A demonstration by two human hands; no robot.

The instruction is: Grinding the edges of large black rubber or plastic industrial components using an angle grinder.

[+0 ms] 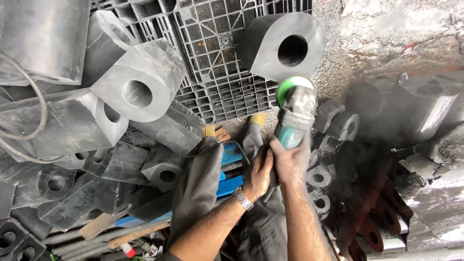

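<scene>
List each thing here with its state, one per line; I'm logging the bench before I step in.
Grinder: held in both hands, green disc against the block.
Block: on the pallet, bore facing the camera.
Left hand: bare, wristwatch on, closed on the grinder's body.
Right hand: bare, closed on the grinder's body.
Pallet: grey, dusty, partly covered.
Stacked blocks: piled loosely, tilted.
Gloves: lying unworn under the arms.

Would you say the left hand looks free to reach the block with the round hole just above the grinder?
Probably not right now: the left hand is clasped with the right hand around the grinder, though the block lies unobstructed ahead.
</scene>
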